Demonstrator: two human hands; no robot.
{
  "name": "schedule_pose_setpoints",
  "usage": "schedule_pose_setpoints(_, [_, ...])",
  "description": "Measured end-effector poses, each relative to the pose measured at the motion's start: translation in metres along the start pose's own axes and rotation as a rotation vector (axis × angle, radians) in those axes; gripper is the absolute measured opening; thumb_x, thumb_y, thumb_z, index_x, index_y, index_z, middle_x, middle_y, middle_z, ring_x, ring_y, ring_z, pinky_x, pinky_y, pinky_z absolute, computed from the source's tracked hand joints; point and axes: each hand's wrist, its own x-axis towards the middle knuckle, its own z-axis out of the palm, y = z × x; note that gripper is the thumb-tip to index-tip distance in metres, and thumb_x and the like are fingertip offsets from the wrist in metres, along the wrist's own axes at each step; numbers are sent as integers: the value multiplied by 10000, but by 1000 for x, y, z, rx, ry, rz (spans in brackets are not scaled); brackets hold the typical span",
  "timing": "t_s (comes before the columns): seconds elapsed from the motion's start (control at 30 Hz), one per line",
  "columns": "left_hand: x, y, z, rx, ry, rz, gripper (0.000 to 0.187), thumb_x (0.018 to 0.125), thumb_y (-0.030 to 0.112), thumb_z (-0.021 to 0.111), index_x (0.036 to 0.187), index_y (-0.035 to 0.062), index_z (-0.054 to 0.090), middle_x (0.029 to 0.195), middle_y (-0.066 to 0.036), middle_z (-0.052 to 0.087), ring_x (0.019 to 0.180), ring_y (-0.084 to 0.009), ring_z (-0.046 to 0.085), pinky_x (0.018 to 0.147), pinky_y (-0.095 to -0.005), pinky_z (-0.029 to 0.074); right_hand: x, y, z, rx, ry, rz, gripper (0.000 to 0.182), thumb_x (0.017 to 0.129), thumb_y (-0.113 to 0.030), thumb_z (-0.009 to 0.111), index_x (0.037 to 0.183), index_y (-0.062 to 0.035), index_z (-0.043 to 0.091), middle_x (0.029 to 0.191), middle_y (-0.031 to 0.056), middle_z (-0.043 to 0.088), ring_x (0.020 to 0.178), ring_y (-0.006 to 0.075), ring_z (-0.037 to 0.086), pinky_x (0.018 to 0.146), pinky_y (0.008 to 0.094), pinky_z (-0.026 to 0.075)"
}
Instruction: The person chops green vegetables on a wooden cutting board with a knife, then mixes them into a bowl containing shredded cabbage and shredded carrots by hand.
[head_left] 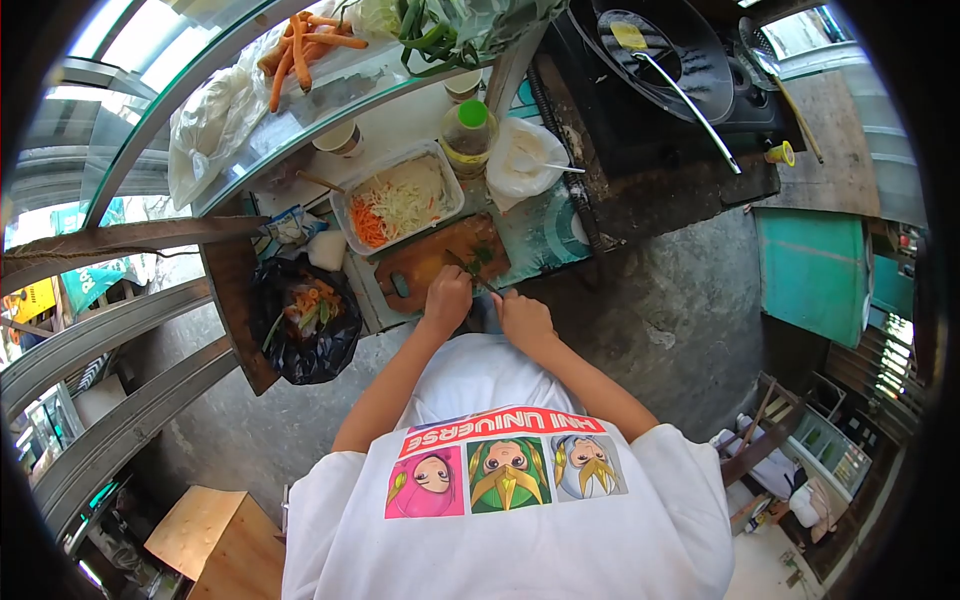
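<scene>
At the near edge of the counter, my left hand [449, 298] is closed on the stems of some dark green leaves [483, 257], which lie over a wooden cutting board [420, 262]. My right hand [525, 319] grips a knife [487, 286], its blade pointing toward the leaves just beside my left fingers. Much of the knife's handle is hidden in my fist. Just behind the board stands a clear plastic tub [348, 232] with shredded cabbage [413, 190] and shredded carrot [370, 222].
A black bag of vegetable scraps [312, 315] hangs at the left. A green-capped bottle [468, 140] and a white bag of powder [527, 160] stand behind the board. Right of these sits a stove with a black pan [650, 60] and ladle [690, 105]. Carrots [305, 45] lie on the glass shelf.
</scene>
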Motion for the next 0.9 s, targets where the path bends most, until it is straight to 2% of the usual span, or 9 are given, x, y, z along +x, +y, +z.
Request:
schedule_pose_setpoints(0.43, [0,2,-3,-14,17,-10,71,739,24,591,759,-21,642,760,-143,577,766,-306,572,685,-385,491,4,3,13,18,6,-19,445,937,-378,471,690,-25,586,539,169,589,470,323,609,416,414,483])
schedule_pose_setpoints(0.67, [-3,11,-8,50,60,11,103,734,6,603,817,-17,661,795,-129,593,784,-315,587,684,-393,489,21,17,-3,123,-56,-44,462,949,-383,435,730,-11,601,571,191,599,534,366,621,487,449,505])
schedule_pose_setpoints(0.77, [-5,10,-4,-57,75,-88,118,733,-3,599,831,-13,664,819,-123,604,778,-317,599,681,-393,491,17,12,-6,130,-67,-24,466,952,-383,427,738,-9,605,581,196,604,542,370,623,496,452,507])
schedule_pose_setpoints(0.83, [-6,9,-5,-136,40,-225,108,731,-9,588,813,-15,658,827,-141,610,760,-335,607,676,-404,490,16,3,-14,120,-66,-15,468,953,-381,426,737,-8,606,585,198,606,540,368,623,493,450,507])
schedule_pose_setpoints(0.9, [-5,8,-6,-101,5,-245,98,731,-11,582,797,-18,654,826,-150,610,752,-345,606,673,-409,488,10,-7,-23,91,-82,-1,470,954,-376,426,725,-6,604,583,199,607,531,363,624,484,438,508])
